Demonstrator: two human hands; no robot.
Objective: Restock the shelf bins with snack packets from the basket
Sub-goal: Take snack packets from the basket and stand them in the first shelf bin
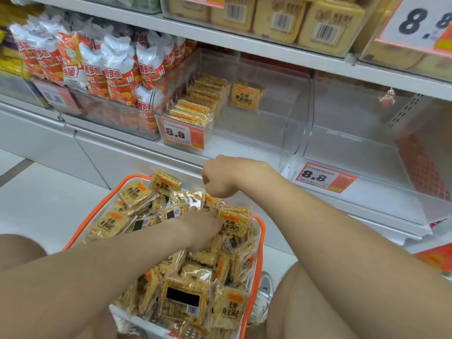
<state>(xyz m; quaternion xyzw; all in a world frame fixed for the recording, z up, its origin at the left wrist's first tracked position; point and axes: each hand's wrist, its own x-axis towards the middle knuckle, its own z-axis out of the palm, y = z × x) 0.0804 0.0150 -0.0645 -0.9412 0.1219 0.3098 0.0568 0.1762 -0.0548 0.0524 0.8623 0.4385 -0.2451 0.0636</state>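
A white basket with an orange rim stands on the floor between my knees, piled with yellow snack packets. My left hand reaches into the pile at the basket's far end, its fingers hidden among the packets. Just beyond it, my right hand hovers with fingers curled downward, pinching a packet at the top of the pile. Above the basket, a clear shelf bin holds a row of the same packets along its left side and one single packet further back.
To the right is a clear bin with nothing in it and an 8.8 price tag. Red and white chip bags fill the bin on the left. Yellow packs sit on the upper shelf. My shoe is beside the basket.
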